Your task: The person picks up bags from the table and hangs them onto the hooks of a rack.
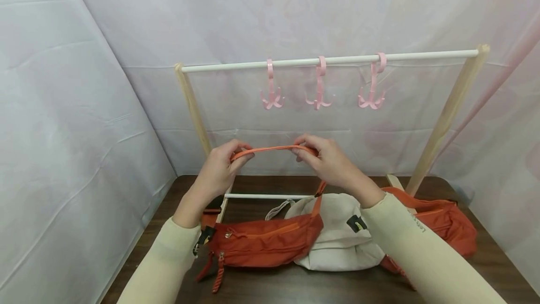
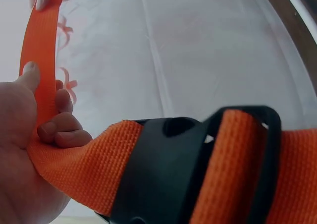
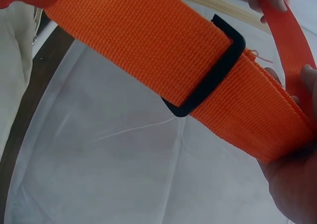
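Observation:
An orange webbing strap stretches between my two hands at mid-height. My left hand grips its left part, thumb pressed along the webbing. On the other side my right hand pinches the strap between thumb and fingers. From the strap hangs a red-orange waist bag, zipped front toward me, with braided pulls at its left end. In the left wrist view a black buckle sits on the strap below the left hand. A black slider shows on the webbing in the right wrist view.
Behind the hands stands a wooden-post rack with a white rod bearing three pink hooks. A beige bag lies on the dark wooden table, partly behind the waist bag. Another red-orange bag lies at the right.

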A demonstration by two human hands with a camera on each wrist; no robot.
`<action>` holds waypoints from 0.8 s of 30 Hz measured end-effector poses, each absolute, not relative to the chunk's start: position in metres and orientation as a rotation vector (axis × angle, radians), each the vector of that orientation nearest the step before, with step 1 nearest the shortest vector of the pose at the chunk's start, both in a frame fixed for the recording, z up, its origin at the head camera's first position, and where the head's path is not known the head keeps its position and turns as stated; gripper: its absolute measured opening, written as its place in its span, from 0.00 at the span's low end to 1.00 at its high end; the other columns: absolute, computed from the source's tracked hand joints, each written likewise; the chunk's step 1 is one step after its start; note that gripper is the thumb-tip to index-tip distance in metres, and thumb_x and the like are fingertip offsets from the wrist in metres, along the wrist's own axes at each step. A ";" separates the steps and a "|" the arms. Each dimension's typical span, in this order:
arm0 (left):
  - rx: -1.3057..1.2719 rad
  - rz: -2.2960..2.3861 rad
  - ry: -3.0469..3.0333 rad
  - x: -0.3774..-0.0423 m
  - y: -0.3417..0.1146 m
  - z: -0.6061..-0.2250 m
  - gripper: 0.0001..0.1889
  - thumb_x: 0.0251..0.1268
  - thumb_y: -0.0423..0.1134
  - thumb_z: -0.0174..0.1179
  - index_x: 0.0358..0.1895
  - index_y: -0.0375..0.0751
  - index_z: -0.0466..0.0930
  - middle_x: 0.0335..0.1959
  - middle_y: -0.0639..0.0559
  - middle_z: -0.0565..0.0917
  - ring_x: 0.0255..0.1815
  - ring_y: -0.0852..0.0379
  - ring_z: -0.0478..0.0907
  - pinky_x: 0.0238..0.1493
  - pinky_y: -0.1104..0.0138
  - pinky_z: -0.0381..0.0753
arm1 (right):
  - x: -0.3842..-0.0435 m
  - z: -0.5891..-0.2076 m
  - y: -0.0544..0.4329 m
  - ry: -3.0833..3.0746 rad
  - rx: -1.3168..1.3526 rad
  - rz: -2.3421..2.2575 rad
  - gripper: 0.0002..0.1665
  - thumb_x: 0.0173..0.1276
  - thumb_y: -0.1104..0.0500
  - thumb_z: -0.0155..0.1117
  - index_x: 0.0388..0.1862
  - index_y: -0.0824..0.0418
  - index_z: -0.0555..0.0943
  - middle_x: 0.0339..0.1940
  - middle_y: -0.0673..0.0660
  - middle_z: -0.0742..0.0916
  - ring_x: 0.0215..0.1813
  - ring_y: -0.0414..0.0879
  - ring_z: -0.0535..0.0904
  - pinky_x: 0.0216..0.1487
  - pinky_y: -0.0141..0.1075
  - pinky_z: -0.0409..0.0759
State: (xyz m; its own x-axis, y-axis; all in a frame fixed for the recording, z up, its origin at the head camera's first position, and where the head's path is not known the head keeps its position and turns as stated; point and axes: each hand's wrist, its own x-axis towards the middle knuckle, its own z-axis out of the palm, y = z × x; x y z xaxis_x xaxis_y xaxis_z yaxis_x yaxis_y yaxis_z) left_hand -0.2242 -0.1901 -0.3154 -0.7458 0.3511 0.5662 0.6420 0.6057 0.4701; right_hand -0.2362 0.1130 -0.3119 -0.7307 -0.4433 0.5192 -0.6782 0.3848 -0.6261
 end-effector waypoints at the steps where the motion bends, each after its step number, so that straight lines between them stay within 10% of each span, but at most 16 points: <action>1: -0.792 -0.937 -2.408 -0.225 -0.190 -0.314 0.09 0.76 0.41 0.67 0.52 0.44 0.86 0.27 0.56 0.78 0.24 0.56 0.70 0.27 0.61 0.71 | -0.237 -0.311 0.113 -2.372 0.985 1.259 0.04 0.80 0.57 0.67 0.49 0.49 0.87 0.33 0.44 0.89 0.30 0.43 0.82 0.28 0.39 0.74; 24: -0.737 -0.835 -2.169 -0.233 -0.179 -0.287 0.07 0.79 0.39 0.64 0.49 0.42 0.89 0.32 0.53 0.83 0.26 0.55 0.71 0.31 0.59 0.72 | -0.245 -0.276 0.105 -2.195 0.960 1.121 0.05 0.80 0.63 0.64 0.49 0.58 0.86 0.32 0.50 0.91 0.28 0.42 0.80 0.28 0.37 0.73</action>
